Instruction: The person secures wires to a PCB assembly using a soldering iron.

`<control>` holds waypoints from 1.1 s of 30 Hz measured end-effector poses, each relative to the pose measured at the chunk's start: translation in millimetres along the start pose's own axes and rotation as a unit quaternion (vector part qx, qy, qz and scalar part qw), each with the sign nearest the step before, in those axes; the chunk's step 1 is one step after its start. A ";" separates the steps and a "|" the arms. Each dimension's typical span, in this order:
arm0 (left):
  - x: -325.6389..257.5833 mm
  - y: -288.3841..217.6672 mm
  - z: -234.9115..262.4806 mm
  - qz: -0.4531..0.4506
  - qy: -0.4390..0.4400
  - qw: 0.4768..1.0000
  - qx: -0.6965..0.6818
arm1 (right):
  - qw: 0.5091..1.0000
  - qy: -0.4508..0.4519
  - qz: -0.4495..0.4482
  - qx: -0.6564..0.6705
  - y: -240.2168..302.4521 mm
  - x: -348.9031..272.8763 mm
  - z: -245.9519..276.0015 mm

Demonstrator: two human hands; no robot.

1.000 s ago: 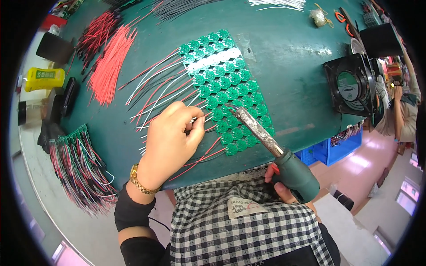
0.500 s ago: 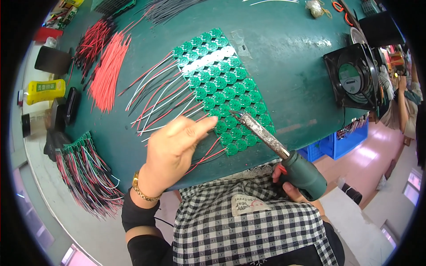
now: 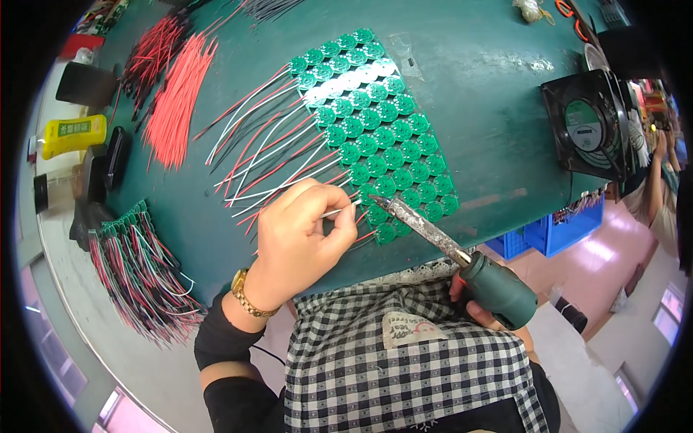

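A panel of several round green circuit boards (image 3: 390, 133) lies on the green work surface, with red, black and white wires (image 3: 254, 130) trailing from its left edge. My left hand (image 3: 299, 234) is beside the panel's lower left edge, its thumb and index finger closed on a thin white wire (image 3: 330, 213) whose end reaches the boards. In my right hand (image 3: 482, 315) is a soldering iron (image 3: 431, 235) with a dark green handle. The iron's tip points at the boards close to that wire's end; whether it touches them I cannot tell.
Piles of loose red wires (image 3: 180, 108) lie to the left. Below them, a wired bundle of boards (image 3: 144, 270) hangs over the edge near a yellow bottle (image 3: 74, 136). A black fan (image 3: 585, 126) stands on the right, above a blue bin (image 3: 567, 229).
My left hand has gone from a finger stretched out at the board edge to a pinch on the white wire. The iron's tip has shifted slightly down and left.
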State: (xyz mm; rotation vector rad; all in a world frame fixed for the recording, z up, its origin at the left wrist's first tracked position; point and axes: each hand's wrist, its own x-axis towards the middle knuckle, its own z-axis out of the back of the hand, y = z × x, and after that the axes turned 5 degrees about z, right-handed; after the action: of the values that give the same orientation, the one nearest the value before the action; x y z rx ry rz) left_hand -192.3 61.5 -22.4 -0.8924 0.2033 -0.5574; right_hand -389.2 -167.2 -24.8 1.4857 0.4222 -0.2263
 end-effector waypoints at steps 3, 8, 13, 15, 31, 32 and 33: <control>0.9 2.5 -3.1 -0.016 -0.011 1.000 0.016 | 0.998 0.000 0.068 0.000 -9.1 0.4 -1.1; 1.3 3.3 -6.5 -0.033 -0.031 0.998 0.036 | 0.992 -0.071 0.099 -0.025 -4.1 5.3 -8.5; 2.1 4.1 -8.0 -0.042 -0.038 0.998 0.030 | 0.991 -0.071 0.095 -0.057 -13.8 0.9 -10.4; 2.7 2.8 -7.1 -0.043 -0.035 0.998 0.040 | 0.988 -0.081 0.105 -0.083 -16.4 -0.7 -10.2; 1.9 4.6 -7.5 -0.041 -0.042 0.998 0.036 | 0.986 -0.120 0.069 0.097 8.9 1.7 -17.3; 1.4 4.4 -7.2 -0.041 -0.042 0.997 0.041 | 0.984 -0.125 0.071 0.108 8.2 1.5 -18.6; 0.7 3.9 -6.9 -0.042 -0.043 0.997 0.041 | 0.981 -0.131 0.073 0.120 7.9 1.4 -19.7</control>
State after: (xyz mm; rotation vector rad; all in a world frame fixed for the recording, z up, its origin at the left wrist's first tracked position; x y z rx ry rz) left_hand -192.9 58.4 -29.7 -0.8460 0.0648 -0.6003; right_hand -387.4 -146.9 -18.8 1.6888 0.0743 -0.3597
